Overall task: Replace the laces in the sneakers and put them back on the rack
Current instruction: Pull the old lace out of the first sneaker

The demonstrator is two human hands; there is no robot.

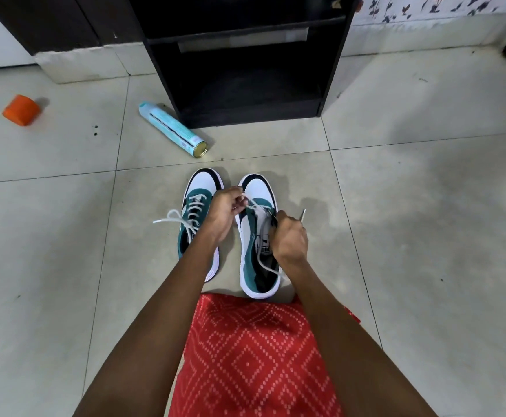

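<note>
Two white, teal and black sneakers stand side by side on the tiled floor, toes pointing away from me. The left sneaker (199, 206) is laced, and its white lace ends trail off to the left. Over the right sneaker (256, 251) my left hand (226, 212) pinches a white lace (253, 204) near the front eyelets. My right hand (290, 239) grips the lace's other end, whose tip sticks up beside the shoe. A loose stretch of lace runs back along the shoe's opening. The black shoe rack (245, 55) stands open ahead.
A light-blue spray can (172, 129) lies on its side left of the rack's foot. An orange cap-like object (21, 110) lies far left. My red patterned garment (251, 356) covers my lap below the shoes. A low white ledge (80, 64) runs along the wall.
</note>
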